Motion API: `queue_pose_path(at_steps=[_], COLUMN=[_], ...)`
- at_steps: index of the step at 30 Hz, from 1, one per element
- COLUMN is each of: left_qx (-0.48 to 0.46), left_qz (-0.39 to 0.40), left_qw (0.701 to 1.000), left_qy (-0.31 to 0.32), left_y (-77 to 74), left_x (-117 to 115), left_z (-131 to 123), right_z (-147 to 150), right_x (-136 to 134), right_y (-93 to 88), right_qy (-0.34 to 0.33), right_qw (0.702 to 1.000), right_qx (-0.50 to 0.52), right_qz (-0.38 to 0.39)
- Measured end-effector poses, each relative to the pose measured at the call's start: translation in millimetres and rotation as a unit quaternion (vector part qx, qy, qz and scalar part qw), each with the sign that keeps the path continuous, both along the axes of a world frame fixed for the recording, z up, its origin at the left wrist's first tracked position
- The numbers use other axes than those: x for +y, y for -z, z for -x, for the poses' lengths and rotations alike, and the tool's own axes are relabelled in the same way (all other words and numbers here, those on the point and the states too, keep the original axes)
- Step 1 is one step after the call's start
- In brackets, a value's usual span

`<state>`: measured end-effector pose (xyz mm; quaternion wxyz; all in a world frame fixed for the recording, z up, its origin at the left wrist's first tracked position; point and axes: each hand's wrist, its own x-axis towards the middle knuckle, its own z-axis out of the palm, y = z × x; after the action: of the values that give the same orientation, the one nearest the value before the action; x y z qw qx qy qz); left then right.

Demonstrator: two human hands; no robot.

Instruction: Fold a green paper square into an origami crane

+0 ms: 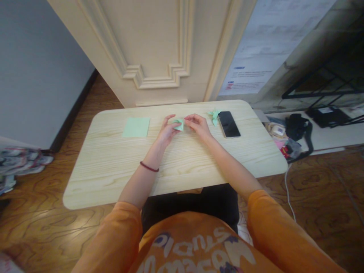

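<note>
A small folded piece of light green paper (179, 124) is held just above the middle of the table. My left hand (167, 129) pinches it from the left, thumb on its near face. My right hand (199, 125) is at its right edge with thumb and fingertips pressed together; whether they grip the paper's corner is too small to tell. Right of my right hand lies a green folded paper figure (214, 116) with several points, touching or almost touching a dark smartphone (229, 124). A square pad of green paper (136, 127) rests to the left of my left hand.
The pale wood-grain table (113, 167) has rounded corners and stands against a cream panelled door (153, 45). A white shelf (327, 132) with bags and small items is on the right. A white cable (287, 189) hangs near the table's right corner. Shoes (22, 161) stand at far left.
</note>
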<state>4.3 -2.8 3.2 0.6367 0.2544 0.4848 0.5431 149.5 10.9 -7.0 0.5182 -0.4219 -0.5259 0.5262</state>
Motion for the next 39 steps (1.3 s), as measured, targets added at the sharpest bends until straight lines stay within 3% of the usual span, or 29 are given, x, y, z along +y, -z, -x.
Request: queue_pose_path(at_steps=[4, 11, 18, 30, 39], left_qx=[0.04, 0.09, 0.113, 0.14, 0.198], left_qz=[-0.039, -0.062, -0.069, -0.083, -0.088], left_qw=[0.993, 0.98, 0.974, 0.968, 0.967], left_qy=[0.103, 0.166, 0.185, 0.191, 0.131], left_y=[4.8, 8.5, 4.7, 10.9, 15.0], left_x=[1, 1, -3, 0, -2], left_z=[4, 4, 4, 3, 0], right_z=[-6, -11, -12, -11, -8], right_x=[-1, 2, 4, 3, 3], right_y=[-6.9, -4.1, 0.2, -2.9, 1.5], right_qy=[-0.039, -0.052, -0.051, -0.072, -0.065], right_qw=[0.997, 0.992, 0.993, 0.997, 0.998], right_qx=[-0.053, -0.081, -0.083, -0.029, -0.015], right_qz=[-0.046, -0.082, -0.074, 0.015, 0.018])
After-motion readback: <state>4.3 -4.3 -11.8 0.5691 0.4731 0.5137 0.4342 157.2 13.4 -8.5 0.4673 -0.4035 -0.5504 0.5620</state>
